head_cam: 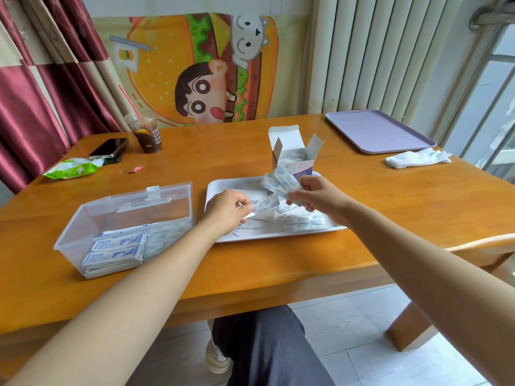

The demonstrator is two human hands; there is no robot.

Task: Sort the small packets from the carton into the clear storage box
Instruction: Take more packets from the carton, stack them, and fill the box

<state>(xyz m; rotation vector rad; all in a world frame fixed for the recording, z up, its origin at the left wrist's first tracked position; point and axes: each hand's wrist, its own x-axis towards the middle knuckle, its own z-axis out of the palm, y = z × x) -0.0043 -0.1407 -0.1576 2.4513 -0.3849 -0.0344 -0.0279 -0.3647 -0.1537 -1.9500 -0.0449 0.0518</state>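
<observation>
Both hands are over the white tray (216, 190), each holding packets.
Your left hand (224, 211): fingers (244, 204) pinched on a single packet (266, 203). Your right hand (317, 197): fingers (296, 195) clamped on a fanned bunch of packets (281, 180), just at 1 o'clock of the single one. Loose packets (302, 222) lie on the tray below your right hand. Carton (292, 162) stands open at the tray's 12 o'clock edge. Clear storage box (83, 218) sits on the surface (264, 268) at 9 o'clock of the tray, lid open, packet stacks (115, 253) in its 6 o'clock end. Lilac tray (379, 132) and white gloves (418, 158) are at 2 o'clock.
</observation>
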